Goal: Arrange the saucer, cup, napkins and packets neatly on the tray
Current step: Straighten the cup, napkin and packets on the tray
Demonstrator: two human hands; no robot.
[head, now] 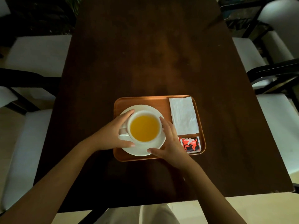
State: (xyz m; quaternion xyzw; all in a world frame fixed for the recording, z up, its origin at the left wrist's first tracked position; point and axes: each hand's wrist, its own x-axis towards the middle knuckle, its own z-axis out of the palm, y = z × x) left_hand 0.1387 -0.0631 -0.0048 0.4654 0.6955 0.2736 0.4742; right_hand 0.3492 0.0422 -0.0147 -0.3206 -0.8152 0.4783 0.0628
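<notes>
An orange-brown tray (146,100) lies on the dark wooden table. On its left part sits a white saucer (146,150) carrying a white cup (144,113) filled with orange liquid, its handle turned left. My left hand (111,135) wraps the cup's left side over the handle. My right hand (169,139) rests against the cup's right side, thumb on the saucer's front rim. White folded napkins (184,115) lie along the tray's right side. Red and black packets (191,144) sit in the tray's front right corner.
The dark table (145,54) stretches away beyond the tray. White-cushioned chairs (35,55) with black frames stand on both sides. My light-coloured trousers show below the table's near edge.
</notes>
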